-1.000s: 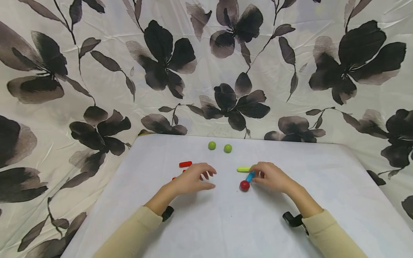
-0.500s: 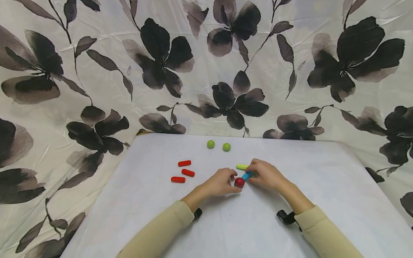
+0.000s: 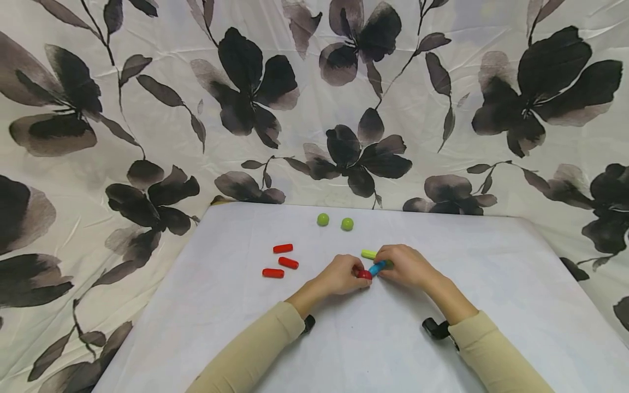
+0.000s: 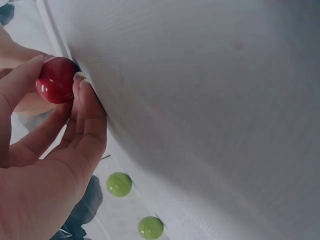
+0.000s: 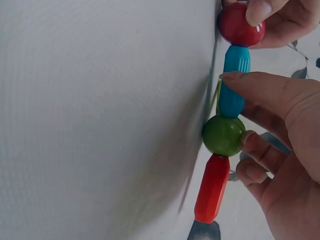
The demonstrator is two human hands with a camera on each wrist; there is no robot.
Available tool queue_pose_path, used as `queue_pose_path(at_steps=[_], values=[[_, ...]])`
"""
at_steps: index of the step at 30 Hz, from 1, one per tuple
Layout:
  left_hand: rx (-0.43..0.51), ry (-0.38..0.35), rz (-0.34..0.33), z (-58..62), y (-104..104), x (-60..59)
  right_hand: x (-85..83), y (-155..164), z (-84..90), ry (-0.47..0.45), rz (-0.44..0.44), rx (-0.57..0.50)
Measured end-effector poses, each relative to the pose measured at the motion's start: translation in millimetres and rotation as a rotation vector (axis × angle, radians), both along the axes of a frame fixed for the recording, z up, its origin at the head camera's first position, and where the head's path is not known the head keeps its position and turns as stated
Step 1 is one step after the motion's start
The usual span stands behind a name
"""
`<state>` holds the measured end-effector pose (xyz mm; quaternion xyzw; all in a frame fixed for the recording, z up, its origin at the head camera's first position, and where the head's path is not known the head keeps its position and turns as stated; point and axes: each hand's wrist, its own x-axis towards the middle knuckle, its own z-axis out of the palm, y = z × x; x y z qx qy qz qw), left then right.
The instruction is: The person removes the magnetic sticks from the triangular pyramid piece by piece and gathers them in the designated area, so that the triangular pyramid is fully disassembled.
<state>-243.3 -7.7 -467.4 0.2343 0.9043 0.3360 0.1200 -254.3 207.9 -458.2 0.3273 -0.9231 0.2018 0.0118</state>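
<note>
My left hand (image 3: pixel 339 275) pinches a glossy red ball (image 4: pixel 56 80) between thumb and fingertips. With thumb and fingers, my right hand (image 3: pixel 407 266) grips a ribbed blue rod (image 5: pixel 235 62). One end of the blue rod meets the red ball, as the right wrist view shows. At its other end sits a green ball (image 5: pixel 222 136), touched by my right fingers. From that ball a red rod (image 5: pixel 212 189) continues in the same line; in the head view the right hand hides it. A yellow-green rod (image 3: pixel 368 254) lies just behind the right fingertips.
Three loose red rods (image 3: pixel 288 263) lie on the white-covered table (image 3: pixel 339 349) left of my hands. Two green balls (image 3: pixel 347 224) rest near the back edge. Behind the table hangs a floral cloth (image 3: pixel 295 180).
My left hand has moved right from beside the red rods to the red ball and has closed its fingers on it. The right hand keeps its grip on the blue rod, nearly in place.
</note>
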Motion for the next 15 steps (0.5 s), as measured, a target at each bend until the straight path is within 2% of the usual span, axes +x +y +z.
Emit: queue_pose_path(at_steps=[7,15], values=[[-0.009,-0.036,0.017,-0.9,-0.1,1.4,-0.1,-0.5,-2.8,0.022,0.046,0.014],[-0.005,-0.053,0.01,1.5,-1.0,2.8,-2.3,0.3,-0.9,0.019,-0.003,0.079]])
